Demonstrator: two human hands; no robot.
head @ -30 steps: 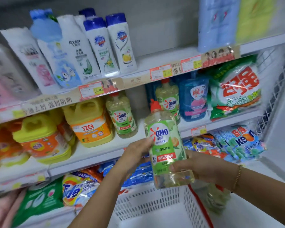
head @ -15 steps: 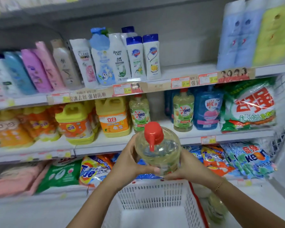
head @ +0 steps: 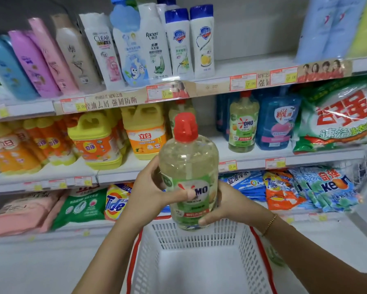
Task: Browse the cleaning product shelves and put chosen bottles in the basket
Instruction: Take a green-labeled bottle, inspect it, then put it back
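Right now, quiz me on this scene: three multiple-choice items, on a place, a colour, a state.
1. Where is the held OMO bottle? A. standing on the middle shelf B. held over the white basket C. lying in the basket
2. What colour is its cap? A. blue B. yellow C. red
3. How is it held? A. by both hands B. by the left hand alone C. by no hand
Answers: 1 B, its base shows against the basket's far wall; 2 C, the cap is red; 3 A, left hand and right hand both grip it.
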